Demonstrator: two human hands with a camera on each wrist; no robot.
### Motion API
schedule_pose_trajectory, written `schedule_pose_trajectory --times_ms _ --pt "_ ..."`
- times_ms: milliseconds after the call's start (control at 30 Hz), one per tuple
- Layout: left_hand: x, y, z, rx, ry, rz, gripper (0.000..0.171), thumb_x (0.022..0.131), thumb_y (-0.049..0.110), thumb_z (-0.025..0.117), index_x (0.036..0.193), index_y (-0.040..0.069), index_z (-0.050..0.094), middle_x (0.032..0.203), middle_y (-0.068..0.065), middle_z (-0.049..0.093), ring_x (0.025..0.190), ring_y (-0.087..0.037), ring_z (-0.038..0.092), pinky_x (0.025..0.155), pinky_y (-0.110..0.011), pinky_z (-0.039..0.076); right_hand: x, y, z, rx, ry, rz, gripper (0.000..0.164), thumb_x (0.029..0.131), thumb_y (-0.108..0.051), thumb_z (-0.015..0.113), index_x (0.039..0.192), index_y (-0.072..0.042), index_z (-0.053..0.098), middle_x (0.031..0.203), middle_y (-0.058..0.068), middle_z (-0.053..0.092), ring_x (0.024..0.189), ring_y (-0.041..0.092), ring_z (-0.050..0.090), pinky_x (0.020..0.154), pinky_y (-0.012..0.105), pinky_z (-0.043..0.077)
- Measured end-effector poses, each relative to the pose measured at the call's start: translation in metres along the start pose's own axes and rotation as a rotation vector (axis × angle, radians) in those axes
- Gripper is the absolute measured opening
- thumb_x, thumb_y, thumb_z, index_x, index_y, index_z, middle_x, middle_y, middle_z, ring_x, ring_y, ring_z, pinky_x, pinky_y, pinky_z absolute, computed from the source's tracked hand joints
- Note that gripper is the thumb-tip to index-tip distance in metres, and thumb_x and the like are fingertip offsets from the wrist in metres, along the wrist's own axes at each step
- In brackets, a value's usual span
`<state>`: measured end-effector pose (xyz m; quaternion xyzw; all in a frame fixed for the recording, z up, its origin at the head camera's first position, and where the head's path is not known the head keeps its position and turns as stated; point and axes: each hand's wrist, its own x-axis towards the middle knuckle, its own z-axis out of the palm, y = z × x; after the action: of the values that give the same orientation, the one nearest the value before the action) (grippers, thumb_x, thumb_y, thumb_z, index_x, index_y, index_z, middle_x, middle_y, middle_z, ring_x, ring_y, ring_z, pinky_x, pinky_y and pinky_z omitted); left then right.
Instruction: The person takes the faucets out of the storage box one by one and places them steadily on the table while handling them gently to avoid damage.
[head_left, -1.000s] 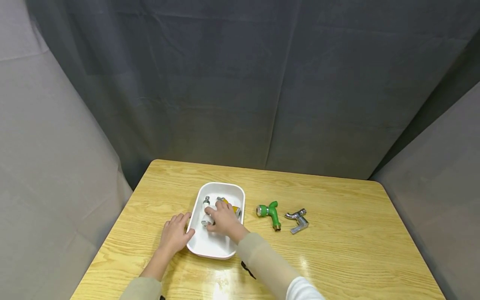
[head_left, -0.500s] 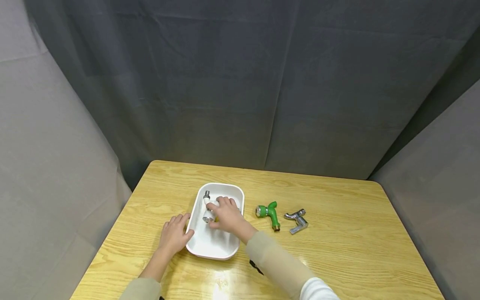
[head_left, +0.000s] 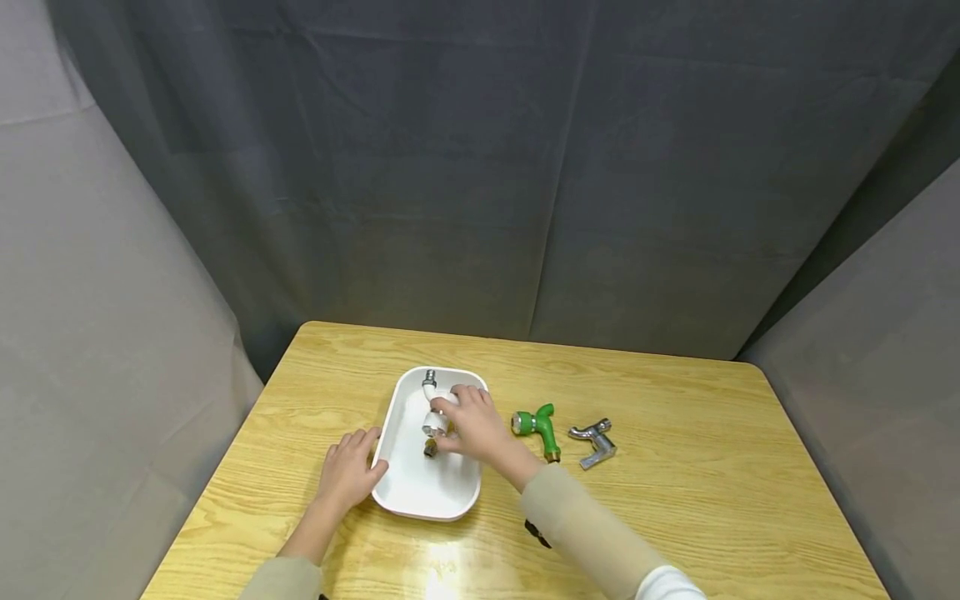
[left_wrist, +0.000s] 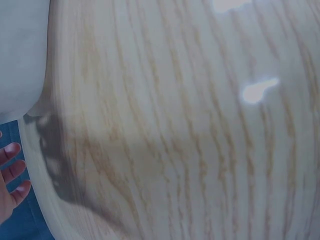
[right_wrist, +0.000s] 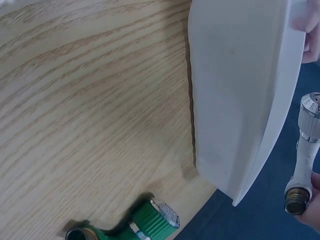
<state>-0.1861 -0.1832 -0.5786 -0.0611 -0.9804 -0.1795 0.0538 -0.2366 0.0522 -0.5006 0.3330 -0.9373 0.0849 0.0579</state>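
My right hand grips a white tap over the white tray. Its grey hose nozzle points toward the tray's far edge. In the right wrist view, the white tap hangs past the tray wall, its brass threaded end down by the fingers. A brass end shows just below the hand in the head view; whatever lies behind the hand is hidden. Along the tray's left side rests my left hand, fingers extended and thumb at the rim. Loosely spread fingers appear in the left wrist view.
Right of the tray lies a green tap with a brass end, and beyond it a chrome tap. Both rest on the wooden table. A dark grey curtain stands behind, with lighter cloth at the sides.
The right hand has moved right and slightly away from me, and the white tap has come along with it. The yellow tap seen earlier is now mostly covered. The left hand stays put.
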Motion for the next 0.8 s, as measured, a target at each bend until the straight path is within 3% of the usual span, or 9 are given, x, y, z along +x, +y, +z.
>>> schedule_pose_trajectory --times_ms 400,800 --pt "0.0 -0.001 0.0 -0.005 0.001 0.006 0.051 0.081 0.033 0.054 0.128 0.013 0.05 0.114 -0.008 0.056 0.107 -0.028 0.05 0.085 -0.047 0.038 -0.027 0.017 -0.014 0.065 0.099 0.037 0.044 0.079 -0.038 0.062 0.119 -0.024 0.053 0.122 0.018 0.047 0.113 0.032 0.045 0.096 0.05 0.033" --pt "-0.001 0.0 0.0 0.003 0.0 0.007 0.05 0.082 0.032 0.056 0.128 0.013 0.05 0.115 -0.008 0.056 0.108 -0.028 0.05 0.085 -0.047 0.038 -0.062 0.036 -0.011 0.113 0.178 0.103 0.045 0.076 -0.037 0.065 0.116 -0.021 0.055 0.119 0.018 0.049 0.112 0.034 0.046 0.096 0.053 0.032"
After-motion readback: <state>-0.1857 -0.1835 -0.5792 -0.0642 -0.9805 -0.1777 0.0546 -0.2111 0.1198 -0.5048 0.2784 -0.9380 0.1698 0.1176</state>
